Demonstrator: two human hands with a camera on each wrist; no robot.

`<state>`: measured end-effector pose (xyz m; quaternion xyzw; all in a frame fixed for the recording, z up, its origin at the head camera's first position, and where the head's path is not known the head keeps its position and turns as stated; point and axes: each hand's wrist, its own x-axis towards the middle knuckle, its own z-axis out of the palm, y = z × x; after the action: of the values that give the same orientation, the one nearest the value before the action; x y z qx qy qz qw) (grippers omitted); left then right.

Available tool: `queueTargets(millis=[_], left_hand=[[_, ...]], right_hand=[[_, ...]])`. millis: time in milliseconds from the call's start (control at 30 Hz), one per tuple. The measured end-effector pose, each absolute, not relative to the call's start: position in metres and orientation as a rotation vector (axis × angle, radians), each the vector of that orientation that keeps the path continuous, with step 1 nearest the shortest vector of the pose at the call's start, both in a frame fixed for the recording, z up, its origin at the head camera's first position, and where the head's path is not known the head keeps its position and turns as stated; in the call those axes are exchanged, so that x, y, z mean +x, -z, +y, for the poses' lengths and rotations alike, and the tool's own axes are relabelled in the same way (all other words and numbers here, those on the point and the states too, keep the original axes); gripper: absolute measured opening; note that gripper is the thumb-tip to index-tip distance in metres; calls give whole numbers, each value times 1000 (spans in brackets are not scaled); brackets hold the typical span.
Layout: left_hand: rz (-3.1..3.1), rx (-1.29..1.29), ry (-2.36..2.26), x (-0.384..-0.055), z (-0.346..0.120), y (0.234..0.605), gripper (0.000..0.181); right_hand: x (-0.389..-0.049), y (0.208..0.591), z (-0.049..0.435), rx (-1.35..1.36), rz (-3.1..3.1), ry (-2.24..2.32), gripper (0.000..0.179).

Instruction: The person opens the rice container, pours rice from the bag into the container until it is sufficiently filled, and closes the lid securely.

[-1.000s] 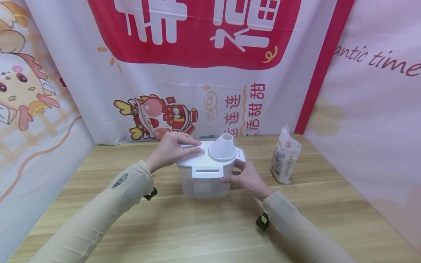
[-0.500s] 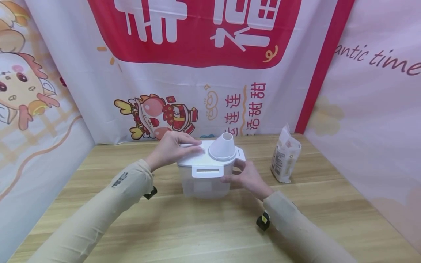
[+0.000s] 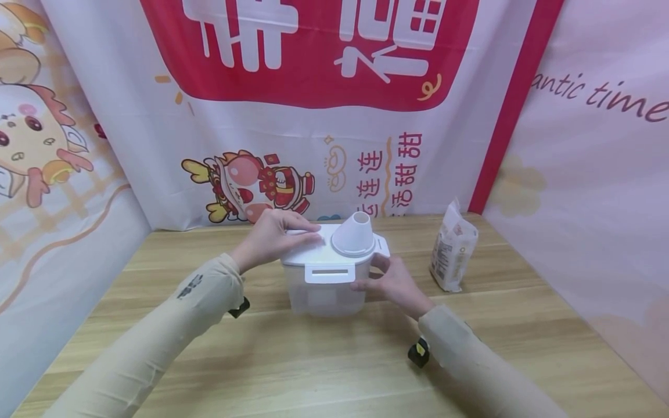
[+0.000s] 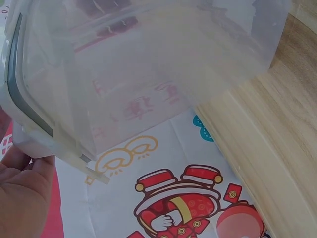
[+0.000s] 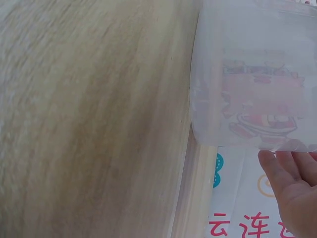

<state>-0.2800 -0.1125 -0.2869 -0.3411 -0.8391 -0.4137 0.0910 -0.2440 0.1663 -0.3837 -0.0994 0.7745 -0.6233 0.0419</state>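
A clear plastic storage box (image 3: 326,299) stands upright on the wooden table, topped by a white lid (image 3: 313,253) with a cone-shaped spout (image 3: 354,235) on its right half. From the left, my left hand (image 3: 274,238) holds the lid, thumb and fingers at its top; part of the grip is hidden. In the left wrist view, fingertips (image 4: 43,162) meet the lid's edge. My right hand (image 3: 397,284) grips the box's right side just below the lid, its thumb toward the front. The right wrist view shows fingers (image 5: 272,168) against the clear wall.
A white printed packet (image 3: 453,249) stands on the table (image 3: 324,371) at the back right. Behind the table hangs a red and white printed cloth (image 3: 334,128), with more printed cloth on both sides. Both forearms wear beige sleeves.
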Motion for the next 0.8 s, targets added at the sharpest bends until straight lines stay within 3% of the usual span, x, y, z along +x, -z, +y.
queueTargets(millis=[800], left_hand=[[-2450,-1008,1209,-278,-112,291,22]], right_hand=[[-244,384,166,-309,2387,1904,85]])
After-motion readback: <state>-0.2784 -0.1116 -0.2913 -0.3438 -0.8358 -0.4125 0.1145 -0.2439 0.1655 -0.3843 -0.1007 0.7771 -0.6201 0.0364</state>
